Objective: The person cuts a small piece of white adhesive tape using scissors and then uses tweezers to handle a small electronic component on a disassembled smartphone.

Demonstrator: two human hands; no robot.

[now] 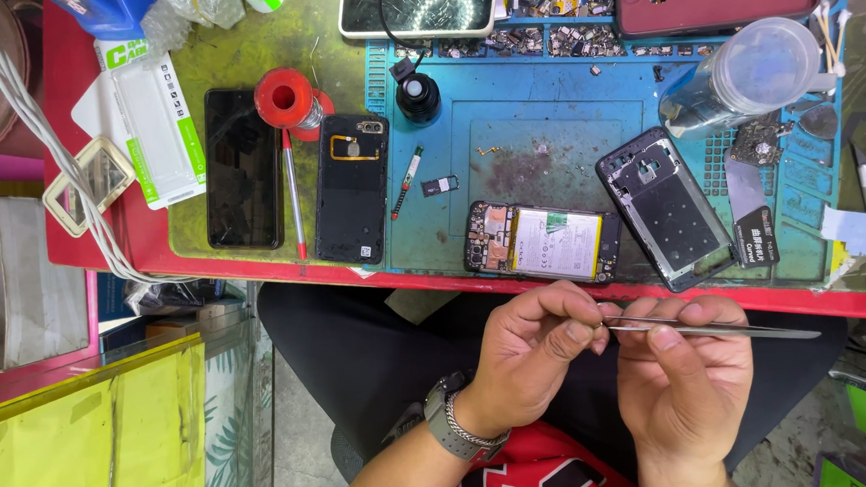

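While both hands hang in front of the bench edge, over the lap, here's how it all sits:

Right hand: pinched shut on a pair of metal tweezers, thumb on top; the long end sticks out to the right.
Left hand: fingertips closed right at the tweezer tip, thumb and forefinger pressed together. Whatever's between them is too small to make out. Watch and metal bracelet on that wrist.
Opened phone: lying flat on the blue work mat, near the front edge, just above the hands, battery showing.
Phone frame: just right of it, tilted, inside up.
Back cover: black, to the left, half off the mat.
Dark phone: further left, screen up, with a red-tipped pen between the two.
Red spool: above the pen.
Clear plastic jar: on its side, top right of the mat.
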